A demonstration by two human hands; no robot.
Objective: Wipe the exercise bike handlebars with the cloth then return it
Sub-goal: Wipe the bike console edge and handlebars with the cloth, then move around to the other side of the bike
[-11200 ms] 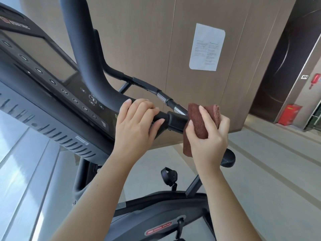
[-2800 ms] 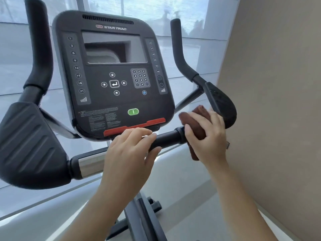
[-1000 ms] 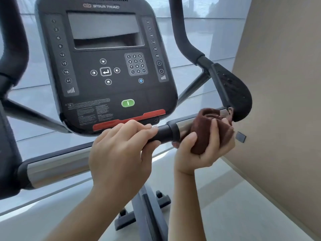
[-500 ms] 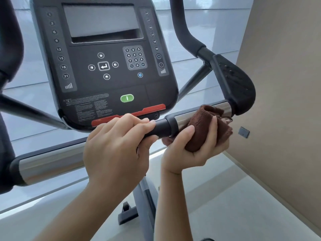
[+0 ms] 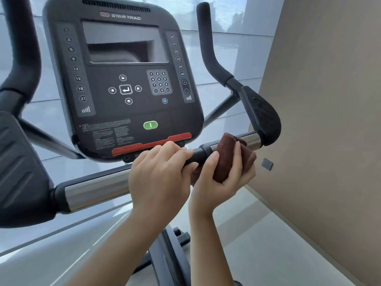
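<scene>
Right hand [image 5: 221,182]: fingers [image 5: 237,159] curled over brown terry cloth [image 5: 225,155], apparently wrapped round chrome-and-black handlebar [image 5: 97,188].
Left hand [image 5: 158,176]: clasping handlebar.

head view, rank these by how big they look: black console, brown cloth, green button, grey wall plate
1. black square console
2. brown folded cloth, partly covered by fingers
3. green oval button and small grey wall plate: these look about alike, and the plate sits farther off, so unranked

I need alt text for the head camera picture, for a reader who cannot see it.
A right hand holds a brown cloth around the exercise bike's handlebar, while the left hand grips the same bar beside it, below the console.
</scene>
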